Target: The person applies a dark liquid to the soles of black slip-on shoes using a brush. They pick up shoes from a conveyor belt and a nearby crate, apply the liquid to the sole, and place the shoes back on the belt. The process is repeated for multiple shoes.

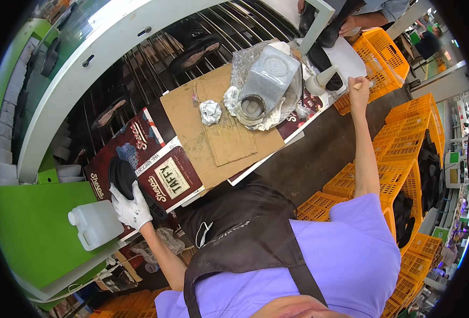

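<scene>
Gloved in white, the left hand (131, 208) lies over a black shoe sole (122, 177), fingers curled around its near edge, pressing it flat on the counter (149, 139), whose top is covered with printed cardboard, probably to spare the surface from glue. The right hand (359, 87), bare, reaches far out with its fingers closed around a small brush (365, 84), held close to the squeeze bottle (319, 80), as if to take up glue. Between the hands lies a plain brown cardboard sheet (218, 127) carrying a dented metal can (269, 79) wrapped in plastic, with a crumpled foil ball (210, 112) beside it. A white plastic jug (94, 223) sits near the left hand. Orange crates (404, 159) are stacked to the right.
</scene>
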Motion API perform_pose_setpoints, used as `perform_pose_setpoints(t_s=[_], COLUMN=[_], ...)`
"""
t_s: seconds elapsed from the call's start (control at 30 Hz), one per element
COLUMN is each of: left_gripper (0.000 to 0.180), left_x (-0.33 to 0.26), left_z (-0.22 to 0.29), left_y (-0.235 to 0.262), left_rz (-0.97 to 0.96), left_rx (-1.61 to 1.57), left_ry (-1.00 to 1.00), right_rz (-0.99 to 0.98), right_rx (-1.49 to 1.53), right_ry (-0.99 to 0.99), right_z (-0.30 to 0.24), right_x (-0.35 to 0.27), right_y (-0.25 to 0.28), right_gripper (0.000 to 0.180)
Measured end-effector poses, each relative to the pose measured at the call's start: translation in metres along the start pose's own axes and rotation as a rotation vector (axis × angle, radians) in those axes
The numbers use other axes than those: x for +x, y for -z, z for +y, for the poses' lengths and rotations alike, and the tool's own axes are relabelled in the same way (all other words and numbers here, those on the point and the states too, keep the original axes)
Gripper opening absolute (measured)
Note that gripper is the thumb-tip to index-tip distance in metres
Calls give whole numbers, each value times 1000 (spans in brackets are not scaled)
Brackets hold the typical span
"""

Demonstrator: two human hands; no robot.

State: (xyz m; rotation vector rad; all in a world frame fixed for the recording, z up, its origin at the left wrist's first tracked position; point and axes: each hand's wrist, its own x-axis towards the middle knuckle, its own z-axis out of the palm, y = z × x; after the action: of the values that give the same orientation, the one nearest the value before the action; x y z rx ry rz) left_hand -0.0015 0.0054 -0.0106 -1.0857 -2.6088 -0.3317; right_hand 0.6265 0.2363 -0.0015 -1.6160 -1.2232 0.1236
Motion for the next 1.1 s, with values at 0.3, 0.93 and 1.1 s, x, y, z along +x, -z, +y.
perform_pose_setpoints(t_s=[0.3,0.93,1.1], left_gripper=[71,70,70], left_x=[0,1,1], left_z=[-1,0,0], left_y=[0,1,1], left_rz=[9,22,12], left_rx=[7,-1,3], left_ry=[-3,-10,0], right_rz=[-326,-621,-496], right_rx=[-491,-669,-602], right_ry=[-160,20,-38], right_z=[62,67,72], right_x=[69,87,92], right_y=[-53,-88,-79], right_gripper=[66,61,60])
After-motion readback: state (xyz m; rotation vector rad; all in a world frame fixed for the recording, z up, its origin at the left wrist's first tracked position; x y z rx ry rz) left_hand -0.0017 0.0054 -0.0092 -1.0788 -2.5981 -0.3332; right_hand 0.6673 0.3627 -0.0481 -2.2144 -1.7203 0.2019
